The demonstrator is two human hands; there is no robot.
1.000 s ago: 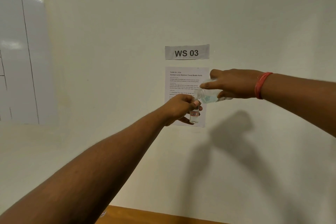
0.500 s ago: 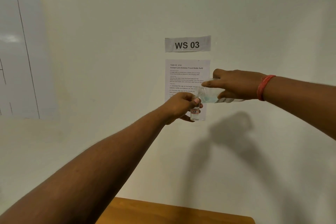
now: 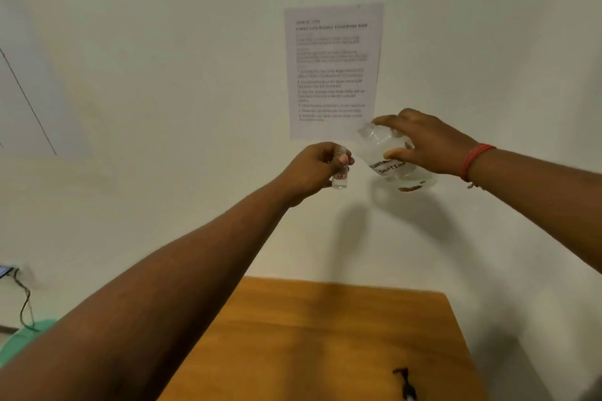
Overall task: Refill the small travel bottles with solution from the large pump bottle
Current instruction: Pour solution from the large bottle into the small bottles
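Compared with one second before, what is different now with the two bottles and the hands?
The large bottle has tipped back: its mouth has lifted away from the small bottle, so the pouring has stopped. The left hand still holds the small bottle upright, and the right hand keeps its grip.

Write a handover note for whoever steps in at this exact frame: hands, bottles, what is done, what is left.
Left hand: shut on the small travel bottle, upright, in the air above the wooden table.
Right hand: shut on the large bottle, open neck tilted up and to the left, clear of the small one.
Done: the small bottle looks to hold clear liquid; level unclear.
Left: cap it, refill any other travel bottles; none in view.
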